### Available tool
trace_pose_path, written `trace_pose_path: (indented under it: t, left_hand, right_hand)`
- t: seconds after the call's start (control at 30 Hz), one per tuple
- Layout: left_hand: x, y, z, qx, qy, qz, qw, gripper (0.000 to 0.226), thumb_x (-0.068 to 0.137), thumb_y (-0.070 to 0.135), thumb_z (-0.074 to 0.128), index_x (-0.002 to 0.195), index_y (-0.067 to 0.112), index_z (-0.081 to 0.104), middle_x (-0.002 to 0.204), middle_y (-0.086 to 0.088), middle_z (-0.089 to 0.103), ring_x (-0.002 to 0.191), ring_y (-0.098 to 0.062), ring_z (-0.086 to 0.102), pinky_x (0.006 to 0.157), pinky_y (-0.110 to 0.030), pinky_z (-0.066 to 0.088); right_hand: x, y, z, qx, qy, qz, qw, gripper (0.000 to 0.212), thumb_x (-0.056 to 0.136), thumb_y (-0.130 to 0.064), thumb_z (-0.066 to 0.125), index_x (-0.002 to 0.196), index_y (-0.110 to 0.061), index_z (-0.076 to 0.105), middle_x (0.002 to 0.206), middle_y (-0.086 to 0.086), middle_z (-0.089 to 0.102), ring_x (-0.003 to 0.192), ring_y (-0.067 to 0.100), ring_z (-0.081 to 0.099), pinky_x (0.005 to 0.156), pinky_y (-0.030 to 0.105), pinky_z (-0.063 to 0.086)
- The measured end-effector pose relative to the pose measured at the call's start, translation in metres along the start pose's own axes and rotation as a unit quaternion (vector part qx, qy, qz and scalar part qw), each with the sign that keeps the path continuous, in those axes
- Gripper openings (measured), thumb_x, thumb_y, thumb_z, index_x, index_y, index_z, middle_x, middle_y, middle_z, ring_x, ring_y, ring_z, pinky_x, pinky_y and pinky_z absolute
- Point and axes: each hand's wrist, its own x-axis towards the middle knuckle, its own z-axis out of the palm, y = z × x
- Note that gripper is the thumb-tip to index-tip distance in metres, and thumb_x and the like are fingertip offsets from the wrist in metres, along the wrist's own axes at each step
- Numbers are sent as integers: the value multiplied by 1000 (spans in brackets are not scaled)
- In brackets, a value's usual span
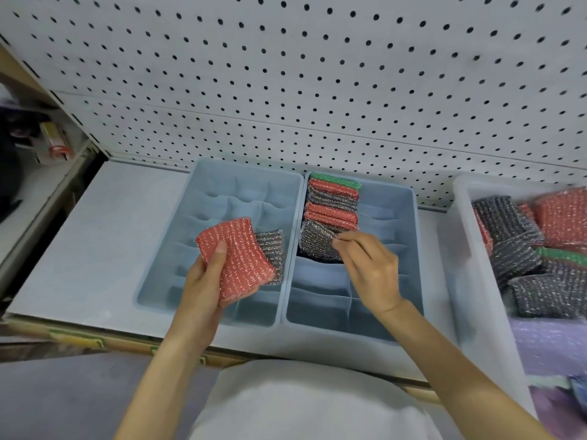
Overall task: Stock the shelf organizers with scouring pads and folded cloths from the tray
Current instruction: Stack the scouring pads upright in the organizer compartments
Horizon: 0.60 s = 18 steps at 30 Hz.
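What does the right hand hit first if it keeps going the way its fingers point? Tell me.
The right hand points up-left at the gray scouring pad in the right organizer; its fingertips already seem to pinch that pad's edge.

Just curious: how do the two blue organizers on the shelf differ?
The left organizer has all its compartments empty; the right organizer holds a row of red, grey and green scouring pads in its left column. The right hand works over the right one, the left hand over the left. Both are blue and divided.

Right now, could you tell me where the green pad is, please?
The green pad stands at the far end of the right organizer, against the pegboard, just behind a red pad.
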Motion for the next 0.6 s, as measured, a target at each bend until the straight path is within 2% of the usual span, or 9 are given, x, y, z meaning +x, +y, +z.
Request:
trace_pose_path:
  t: [0.1,0.23,0.4,0.47,0.6]
  left_hand:
    - [1,0,-1,10,0,-1,1000,42,93,43,48,130,23,52,107,2,70,85,-9,71,61,-24,57]
    - [2,1,0,19,3,3,1000,47,91,45,48,131,22,52,115,0,69,94,-13,69,75,-31,54]
    - [2,1,3,33,-2,6,999,40,93,44,47,128,25,53,110,3,69,94,-13,69,63,-23,56]
    - [2,1,5,41,-3,8,999,41,92,45,48,128,25,53,110,3,69,96,-15,68,66,-25,55]
    - [2,-1,6,53,-5,8,999,49,90,48,49,132,23,51,111,3,69,97,-15,68,75,-29,53]
  right_hand:
    - [1,2,2,5,5,-9,1000,3,80,-1,73,78,-1,73,83,10,70,71,22,66,58,32,56]
    - [7,0,2,8,11,-14,1000,6,82,-3,72,76,-2,72,83,9,70,72,20,66,59,29,56]
    - [2,10,5,4,-33,-13,999,6,83,-5,71,77,-6,72,84,5,70,72,18,66,57,30,56]
    - [-5,16,9,0,-63,-24,998,8,78,-2,75,78,-9,71,85,4,71,73,18,67,57,32,55]
    - [-14,19,12,-26,-113,-38,993,3,82,-9,73,79,-10,73,88,1,72,85,19,62,71,34,51]
